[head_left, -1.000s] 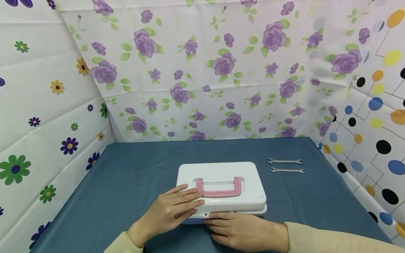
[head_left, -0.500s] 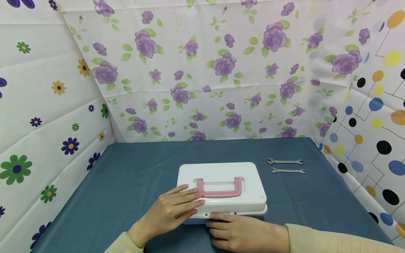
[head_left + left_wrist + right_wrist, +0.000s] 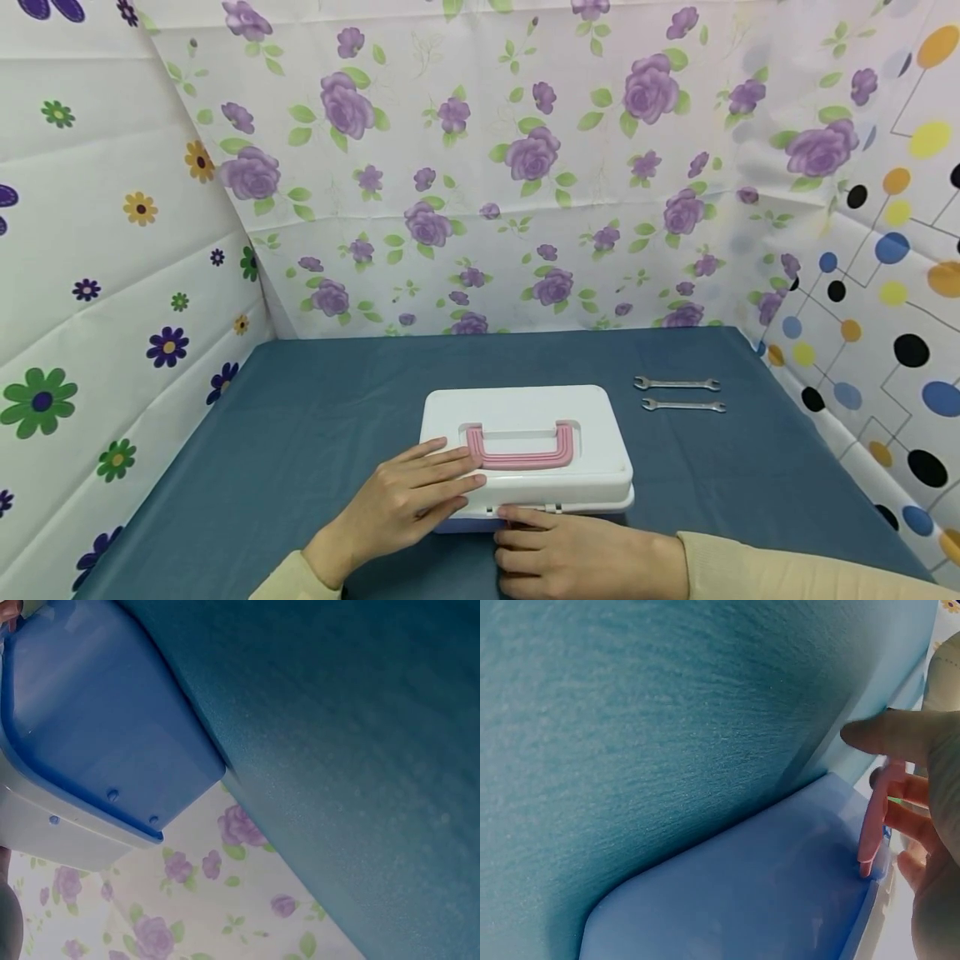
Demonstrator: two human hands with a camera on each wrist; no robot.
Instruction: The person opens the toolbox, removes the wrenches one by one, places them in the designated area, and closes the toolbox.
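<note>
A storage box with a white lid [image 3: 525,408] and a blue base [image 3: 120,712] stands on the table, lid down. Its pink handle [image 3: 525,460] lies folded flat on top. My left hand [image 3: 408,496] rests on the lid's front left part with fingers extended, fingertips at the handle's left end. At the box's front, my right hand [image 3: 585,550] has its index finger along the lid's lower edge. The right wrist view shows a pink latch [image 3: 879,817] sticking out from the blue front, with my bent fingers against it and the thumb apart. The head view hides the latch behind that hand.
Two open-ended wrenches, an upper one [image 3: 677,384] and a lower one [image 3: 684,406], lie side by side right of the box. A blue-grey cloth [image 3: 315,417] covers the table. Patterned curtains [image 3: 450,167] stand behind and on both sides.
My right hand has shifted very slightly to the right along the box's front. The left hand, the box and the wrenches keep their places.
</note>
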